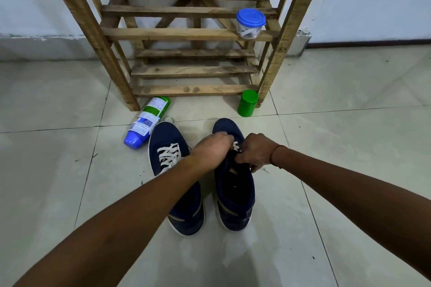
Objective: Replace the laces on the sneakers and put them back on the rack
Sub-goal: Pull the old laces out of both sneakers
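Two navy sneakers stand side by side on the tiled floor, toes toward the wooden rack. The left sneaker carries a white lace through its eyelets. Over the lacing area of the right sneaker, my left hand and my right hand meet with curled fingers. Between them a short bit of white lace shows. My right hand grips the edge of the sneaker's opening. My fingertips and most of that lace are hidden.
A green and blue spray bottle lies on the floor by the left sneaker's toe. A green jar stands at the rack's right leg. A clear tub with a blue lid sits on a rack slat. A white wall is behind.
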